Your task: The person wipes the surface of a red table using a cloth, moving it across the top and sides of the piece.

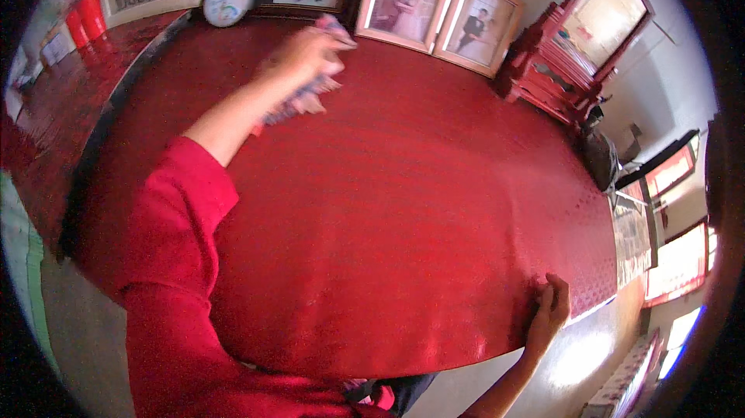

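My left hand (317,54) is stretched out over the far left part of a red tabletop (372,202). It is closed around a crumpled patterned cloth (302,101), blurred by motion, which shows on both sides of the fingers. The cloth appears to lie against the red surface. Down at the near right edge of the table is my right hand (552,304), fingers loosely bent and a little apart, with nothing visible in it. Whether its fingertips touch the tabletop is hard to tell.
Framed photographs stand along the back, including a hinged double frame (436,10). A small round white object (226,4) leans at the back left. A red wooden mirror stand (559,63) is at the back right. Beside it sits a dark bag-like object (598,153).
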Demonstrator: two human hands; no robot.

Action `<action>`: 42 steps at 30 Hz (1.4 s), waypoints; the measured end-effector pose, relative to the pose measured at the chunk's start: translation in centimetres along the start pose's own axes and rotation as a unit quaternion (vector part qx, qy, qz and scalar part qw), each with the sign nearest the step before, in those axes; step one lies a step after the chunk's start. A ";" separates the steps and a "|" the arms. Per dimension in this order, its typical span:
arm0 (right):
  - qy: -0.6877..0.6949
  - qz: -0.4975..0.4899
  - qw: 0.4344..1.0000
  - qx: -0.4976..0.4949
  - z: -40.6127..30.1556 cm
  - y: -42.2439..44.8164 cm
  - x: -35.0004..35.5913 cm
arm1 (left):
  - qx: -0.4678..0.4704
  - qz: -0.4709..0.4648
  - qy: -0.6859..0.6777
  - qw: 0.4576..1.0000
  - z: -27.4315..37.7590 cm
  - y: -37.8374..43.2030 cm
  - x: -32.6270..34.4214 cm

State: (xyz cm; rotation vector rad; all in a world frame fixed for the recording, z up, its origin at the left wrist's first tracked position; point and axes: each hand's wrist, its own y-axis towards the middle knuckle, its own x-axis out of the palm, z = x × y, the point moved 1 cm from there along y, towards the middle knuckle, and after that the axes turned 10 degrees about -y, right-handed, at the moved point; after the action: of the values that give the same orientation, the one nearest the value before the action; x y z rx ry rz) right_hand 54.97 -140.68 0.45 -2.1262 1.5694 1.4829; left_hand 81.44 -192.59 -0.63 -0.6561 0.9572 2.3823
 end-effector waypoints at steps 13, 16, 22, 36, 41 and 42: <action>0.001 -0.036 0.999 -0.002 -0.1 -0.2 -0.3 | -0.040 0.114 0.111 0.986 -12.0 -7.0 -16.3; 0.025 -0.044 0.998 -0.037 0.8 -0.2 0.0 | -0.131 0.156 0.309 0.929 -16.0 -11.2 -23.7; 0.013 -0.018 0.999 -0.040 0.1 -0.3 -0.1 | -0.127 0.208 0.351 0.904 -15.5 -11.7 -24.0; -0.023 -0.002 0.996 -0.081 -1.1 -0.2 0.4 | -0.116 0.126 0.032 0.985 -3.5 -7.1 -7.9; -0.009 -0.014 0.999 -0.052 -0.9 0.0 -0.2 | 0.056 -0.060 -0.007 0.997 13.5 0.2 12.9; 0.013 -0.015 0.998 -0.059 -0.9 0.1 0.1 | 0.098 -0.076 -0.059 0.991 16.3 1.0 17.2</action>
State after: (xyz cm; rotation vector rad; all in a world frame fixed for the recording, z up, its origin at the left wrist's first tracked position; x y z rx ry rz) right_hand 55.50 -141.36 0.87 -2.2310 1.4866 1.5813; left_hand 63.63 -176.94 0.17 -0.4910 1.0348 2.1356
